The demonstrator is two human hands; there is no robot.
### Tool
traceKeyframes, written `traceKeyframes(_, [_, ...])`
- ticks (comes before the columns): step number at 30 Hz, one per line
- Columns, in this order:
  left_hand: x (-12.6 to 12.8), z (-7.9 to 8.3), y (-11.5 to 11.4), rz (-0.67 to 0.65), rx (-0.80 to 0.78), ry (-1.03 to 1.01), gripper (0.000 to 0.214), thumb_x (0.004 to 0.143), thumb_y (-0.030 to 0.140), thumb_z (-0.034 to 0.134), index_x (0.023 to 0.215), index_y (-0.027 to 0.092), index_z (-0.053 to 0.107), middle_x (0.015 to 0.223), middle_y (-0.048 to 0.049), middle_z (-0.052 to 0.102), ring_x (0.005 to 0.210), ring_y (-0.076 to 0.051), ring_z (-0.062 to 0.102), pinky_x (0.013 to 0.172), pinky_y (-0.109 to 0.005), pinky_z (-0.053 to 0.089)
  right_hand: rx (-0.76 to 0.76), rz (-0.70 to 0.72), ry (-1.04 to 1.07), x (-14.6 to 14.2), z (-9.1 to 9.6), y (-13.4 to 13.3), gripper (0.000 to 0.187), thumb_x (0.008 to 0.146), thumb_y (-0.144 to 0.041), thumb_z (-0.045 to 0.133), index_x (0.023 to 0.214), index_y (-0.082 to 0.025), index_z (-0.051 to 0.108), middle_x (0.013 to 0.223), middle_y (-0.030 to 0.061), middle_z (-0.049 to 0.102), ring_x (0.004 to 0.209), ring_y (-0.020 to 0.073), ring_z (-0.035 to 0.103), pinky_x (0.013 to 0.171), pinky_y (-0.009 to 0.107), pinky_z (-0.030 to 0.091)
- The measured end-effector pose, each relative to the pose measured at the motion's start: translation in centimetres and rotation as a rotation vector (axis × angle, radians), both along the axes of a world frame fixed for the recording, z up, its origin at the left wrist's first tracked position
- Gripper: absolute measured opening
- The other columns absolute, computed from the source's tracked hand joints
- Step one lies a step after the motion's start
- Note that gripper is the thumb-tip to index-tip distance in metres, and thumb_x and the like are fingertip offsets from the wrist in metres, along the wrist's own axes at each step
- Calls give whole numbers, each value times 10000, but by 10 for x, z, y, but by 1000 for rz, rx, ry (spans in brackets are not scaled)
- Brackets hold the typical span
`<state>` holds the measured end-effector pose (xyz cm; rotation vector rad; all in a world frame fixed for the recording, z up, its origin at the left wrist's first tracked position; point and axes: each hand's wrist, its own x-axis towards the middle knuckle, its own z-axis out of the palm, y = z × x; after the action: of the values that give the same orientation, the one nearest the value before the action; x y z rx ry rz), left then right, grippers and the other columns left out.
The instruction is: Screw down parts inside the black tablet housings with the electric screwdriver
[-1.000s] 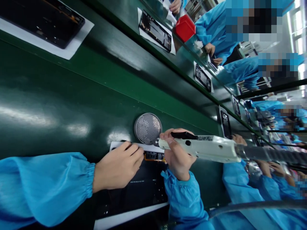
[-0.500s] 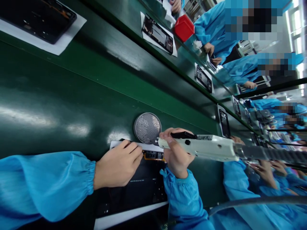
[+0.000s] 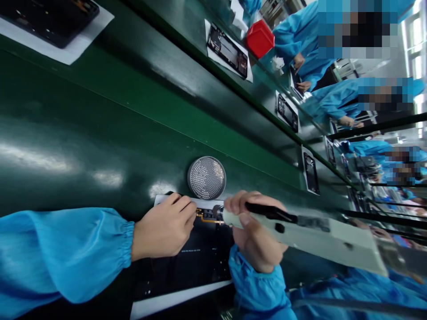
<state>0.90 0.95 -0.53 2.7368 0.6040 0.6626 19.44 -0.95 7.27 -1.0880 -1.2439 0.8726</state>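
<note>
An opened black tablet lies on white paper in front of me, its inner parts showing along the far edge. My left hand rests over its far left corner, fingers bent and pressed together on the edge, fingertips partly hidden. My right hand is wrapped round a pale electric screwdriver with a black lever, held slanting. The screwdriver's metal nose is at the tablet's far edge, by an orange flex strip; whether its bit touches cannot be made out. Just beyond sits a round dish with a perforated metal top.
The green bench runs along a line carrying several opened tablets on paper, one tablet near a red bin. Another tablet lies at upper left. Co-workers in blue sit across and to the right.
The screwdriver's nose has moved down from beside the round dish to the tablet's far edge, and its rear end has swung lower. My left hand has stayed nearly in place.
</note>
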Motion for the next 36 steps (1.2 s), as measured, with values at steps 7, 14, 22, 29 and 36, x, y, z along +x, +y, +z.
traceKeyframes(7, [0,1,1,-2,7,-1,210,939,192,555,946,60,719,890,-123,626,863,-282,569,704,-422,448,-81,104,-72,-10,-13,-7,308,855,-94,635,1101,-277,670,869,8,640,794,195,630,707,394,520])
traceKeyframes(14, [1,3,0,-10,3,-8,205,940,179,544,957,71,718,909,-136,640,864,-281,564,714,-422,433,-99,77,-8,-10,-15,-3,321,838,-54,637,1080,-259,688,887,11,644,796,194,627,703,384,506])
traceKeyframes(22, [2,4,2,-11,3,-16,201,935,176,554,934,59,718,909,-138,638,858,-282,569,709,-422,428,-96,88,-38,-10,-14,-4,332,838,-46,631,1083,-263,685,868,8,637,800,200,636,720,401,515])
traceKeyframes(29, [1,4,1,-9,1,-5,201,939,182,543,911,72,708,901,-126,620,851,-274,559,707,-421,439,-73,74,-68,-13,-18,-4,243,844,-91,635,1021,-256,654,821,1,608,762,196,624,697,399,527])
traceKeyframes(36, [-1,-2,2,-26,-18,14,198,941,185,530,935,78,695,911,-135,622,873,-285,562,731,-429,475,-41,44,-92,-17,-33,-3,176,853,-141,646,965,-275,628,805,-8,600,738,199,610,666,387,519])
